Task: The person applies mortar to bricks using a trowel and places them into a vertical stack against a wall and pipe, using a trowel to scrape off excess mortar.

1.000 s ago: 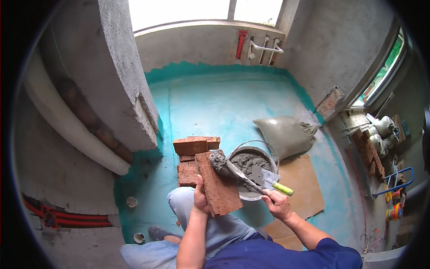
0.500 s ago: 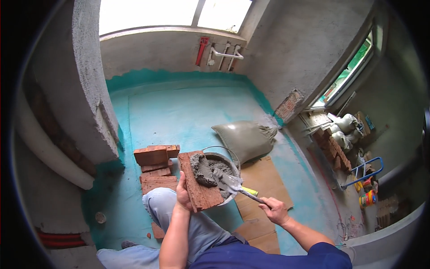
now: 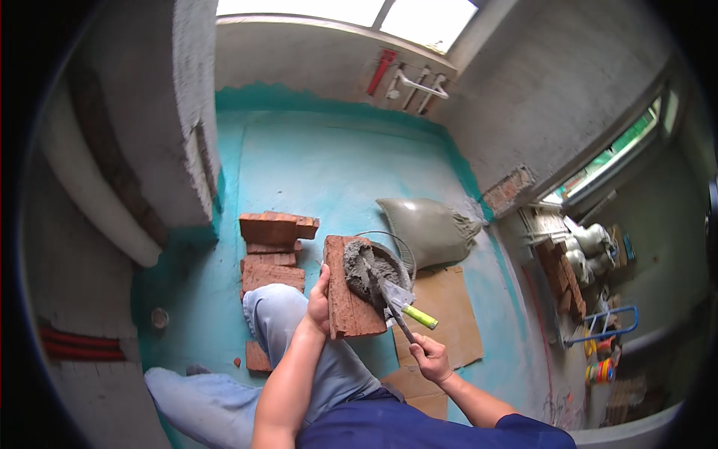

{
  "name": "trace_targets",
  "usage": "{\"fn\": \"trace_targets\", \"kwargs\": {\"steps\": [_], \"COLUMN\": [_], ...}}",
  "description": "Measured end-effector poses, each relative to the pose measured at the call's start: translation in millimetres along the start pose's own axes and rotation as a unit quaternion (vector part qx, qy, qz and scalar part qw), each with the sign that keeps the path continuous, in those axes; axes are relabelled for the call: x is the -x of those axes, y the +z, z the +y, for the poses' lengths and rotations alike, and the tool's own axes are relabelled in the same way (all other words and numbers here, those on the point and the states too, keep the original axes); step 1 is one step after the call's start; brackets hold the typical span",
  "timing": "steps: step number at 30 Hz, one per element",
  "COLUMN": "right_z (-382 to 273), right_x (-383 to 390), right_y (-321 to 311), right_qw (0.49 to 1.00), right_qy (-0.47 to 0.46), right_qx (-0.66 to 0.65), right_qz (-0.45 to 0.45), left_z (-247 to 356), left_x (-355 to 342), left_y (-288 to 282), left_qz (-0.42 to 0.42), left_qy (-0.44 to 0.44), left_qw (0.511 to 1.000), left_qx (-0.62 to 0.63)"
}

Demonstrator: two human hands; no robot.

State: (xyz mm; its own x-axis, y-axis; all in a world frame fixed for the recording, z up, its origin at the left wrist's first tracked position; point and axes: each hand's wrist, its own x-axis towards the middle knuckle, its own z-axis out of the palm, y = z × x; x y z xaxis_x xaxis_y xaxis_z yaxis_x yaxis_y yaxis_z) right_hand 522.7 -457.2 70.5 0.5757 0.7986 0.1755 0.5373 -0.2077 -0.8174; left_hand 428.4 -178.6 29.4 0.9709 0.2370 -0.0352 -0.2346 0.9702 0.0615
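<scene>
My left hand [image 3: 318, 303] grips a red brick [image 3: 346, 314] by its left side, holding it up at bucket height. Grey mortar [image 3: 360, 272] lies on the brick's upper right part, with a trowel blade against it. My right hand [image 3: 431, 355] is closed on the dark trowel handle [image 3: 402, 323]. Behind the brick is a bucket of mortar [image 3: 399, 271], largely hidden, with a wire handle; a green-handled tool [image 3: 419, 316] rests at it. Just beyond my bent knee is a stack of red bricks [image 3: 271, 232].
A tan sack [image 3: 426, 230] lies beyond the bucket on the teal floor [image 3: 321, 157]. Cardboard [image 3: 449, 322] lies to the right. Walls with pipes [image 3: 420, 91] stand at back and left. Sacks, bricks and a blue-framed trolley [image 3: 602, 323] are piled at the far right.
The trowel has swung to a steeper angle over the brick, with my right hand lower and nearer me. Mortar now lies spread over more of the brick. The view has also shifted.
</scene>
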Motion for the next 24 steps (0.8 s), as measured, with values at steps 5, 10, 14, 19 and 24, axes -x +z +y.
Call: {"fn": "trace_targets", "kwargs": {"steps": [5, 10, 14, 19, 24], "right_z": [-13.3, -3.6, -24.1, -80.8, -112.9], "right_x": [-3.1, -4.1, -6.9, -64.8, -135.4], "right_y": [-11.6, -52.0, -70.9, -68.7, -78.9], "right_qw": [0.986, 0.961, 0.962, 0.968, 0.940], "right_qy": [-0.069, -0.109, -0.057, -0.055, -0.089], "right_qx": [0.146, 0.248, 0.266, 0.238, 0.292], "right_qz": [-0.042, -0.052, -0.038, -0.060, -0.151], "left_z": [11.5, 17.9, 18.5, 16.5, 14.8], "left_x": [14.0, 18.5, 15.1, 16.6, 16.4], "left_y": [10.8, 9.0, 14.9, 14.0, 5.5], "left_qz": [-0.027, -0.011, -0.010, -0.040, -0.011], "left_qy": [0.075, 0.120, 0.130, 0.081, 0.060], "left_qw": [0.997, 0.992, 0.991, 0.995, 0.998], "left_qx": [0.021, 0.047, 0.036, 0.051, 0.012]}}
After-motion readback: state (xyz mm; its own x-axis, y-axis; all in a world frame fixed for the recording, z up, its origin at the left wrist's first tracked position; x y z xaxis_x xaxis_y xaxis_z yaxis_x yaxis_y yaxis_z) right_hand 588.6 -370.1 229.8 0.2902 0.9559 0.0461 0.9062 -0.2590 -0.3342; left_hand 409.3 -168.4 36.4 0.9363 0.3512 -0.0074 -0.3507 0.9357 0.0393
